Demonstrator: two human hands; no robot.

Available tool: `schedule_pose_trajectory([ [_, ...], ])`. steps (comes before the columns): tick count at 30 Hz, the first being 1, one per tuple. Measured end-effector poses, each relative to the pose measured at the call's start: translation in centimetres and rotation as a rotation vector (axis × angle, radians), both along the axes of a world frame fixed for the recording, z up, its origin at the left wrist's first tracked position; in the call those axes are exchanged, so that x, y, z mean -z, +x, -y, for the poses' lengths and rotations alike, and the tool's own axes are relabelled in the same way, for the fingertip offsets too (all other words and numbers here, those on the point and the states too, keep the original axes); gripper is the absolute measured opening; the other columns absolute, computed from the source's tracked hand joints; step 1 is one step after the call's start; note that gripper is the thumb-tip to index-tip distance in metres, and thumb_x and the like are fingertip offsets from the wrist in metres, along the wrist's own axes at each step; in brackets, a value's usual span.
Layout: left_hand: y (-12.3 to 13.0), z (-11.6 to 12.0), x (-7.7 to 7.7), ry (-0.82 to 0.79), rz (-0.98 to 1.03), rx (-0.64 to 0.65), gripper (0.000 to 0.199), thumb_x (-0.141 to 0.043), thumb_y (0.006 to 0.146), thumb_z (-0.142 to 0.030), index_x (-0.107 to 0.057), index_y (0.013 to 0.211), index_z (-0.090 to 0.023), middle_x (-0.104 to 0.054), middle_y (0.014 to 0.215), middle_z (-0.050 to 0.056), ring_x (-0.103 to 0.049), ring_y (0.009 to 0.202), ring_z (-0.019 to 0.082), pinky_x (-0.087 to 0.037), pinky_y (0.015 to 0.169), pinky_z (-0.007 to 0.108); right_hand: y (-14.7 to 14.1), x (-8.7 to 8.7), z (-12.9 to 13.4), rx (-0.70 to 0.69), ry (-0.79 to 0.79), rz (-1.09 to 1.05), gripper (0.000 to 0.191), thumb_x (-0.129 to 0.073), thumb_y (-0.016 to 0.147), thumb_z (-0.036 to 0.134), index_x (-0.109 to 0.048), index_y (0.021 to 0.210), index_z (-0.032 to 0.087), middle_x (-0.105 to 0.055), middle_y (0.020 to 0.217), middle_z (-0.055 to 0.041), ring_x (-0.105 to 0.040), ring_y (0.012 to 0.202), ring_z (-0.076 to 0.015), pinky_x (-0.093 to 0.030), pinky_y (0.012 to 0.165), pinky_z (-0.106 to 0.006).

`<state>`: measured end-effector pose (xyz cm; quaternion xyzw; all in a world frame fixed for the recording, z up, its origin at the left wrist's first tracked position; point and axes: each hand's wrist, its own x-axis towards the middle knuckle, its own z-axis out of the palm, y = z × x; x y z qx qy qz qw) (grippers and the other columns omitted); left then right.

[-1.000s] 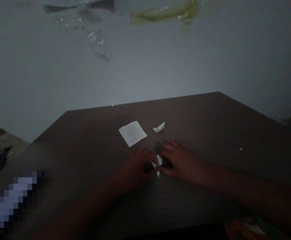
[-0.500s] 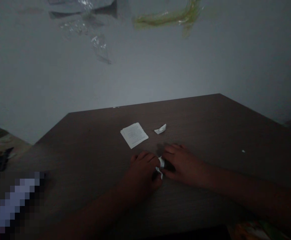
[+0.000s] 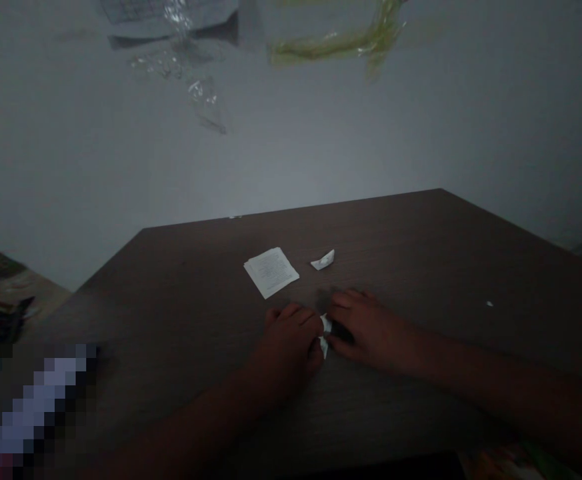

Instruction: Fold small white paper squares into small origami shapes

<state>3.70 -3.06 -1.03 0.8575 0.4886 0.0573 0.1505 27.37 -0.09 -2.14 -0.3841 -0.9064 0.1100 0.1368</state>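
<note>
A small piece of folded white paper (image 3: 327, 325) shows between my two hands, low over the table. My left hand (image 3: 293, 343) is closed on its left side, fingers curled, and covers much of it. From the right, my right hand (image 3: 363, 327) pinches the same paper between thumb and fingers. Its exact folded shape is hidden. Beyond my hands lies a stack of square printed paper sheets (image 3: 271, 273). A small folded paper boat (image 3: 323, 260) rests to the right of that stack.
The brown wooden table (image 3: 421, 253) meets a pale wall (image 3: 291, 147) at the back. A tiny white scrap (image 3: 489, 304) lies on the right. At the lower left is a blurred-out pale object (image 3: 35, 407). Plastic and yellow tape (image 3: 331, 47) hang on the wall.
The whole view has shifted slightly. My hands stay on the folded paper with almost the same grip; a little less of it shows beside my left thumb.
</note>
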Motion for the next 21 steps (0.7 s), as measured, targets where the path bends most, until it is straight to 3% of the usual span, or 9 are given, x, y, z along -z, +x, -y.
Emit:
schedule_pose_trajectory([
  [8,-0.5,0.4,0.1,-0.002,0.046,0.000,0.021,-0.081,0.098,-0.019,-0.074,0.117,-0.027,-0.088,0.133,0.010,-0.077,0.135,0.042,-0.057,0.118,0.061,0.3,-0.3,-0.3,-0.025,-0.045,0.026,0.013,-0.079,0.114,0.028,-0.087,0.118,0.019,-0.084,0.126,-0.0168,-0.079,0.123,-0.0381,-0.064,0.114,-0.062],
  [21,-0.7,-0.3,-0.1,-0.028,0.061,-0.040,0.022,-0.080,0.100,-0.014,-0.079,0.117,-0.027,-0.088,0.132,0.008,-0.078,0.138,0.044,-0.056,0.118,0.059,0.9,-1.1,-0.7,-0.065,-0.090,0.045,0.018,-0.076,0.114,0.019,-0.091,0.123,0.021,-0.084,0.126,-0.0133,-0.078,0.125,-0.0361,-0.063,0.117,-0.060],
])
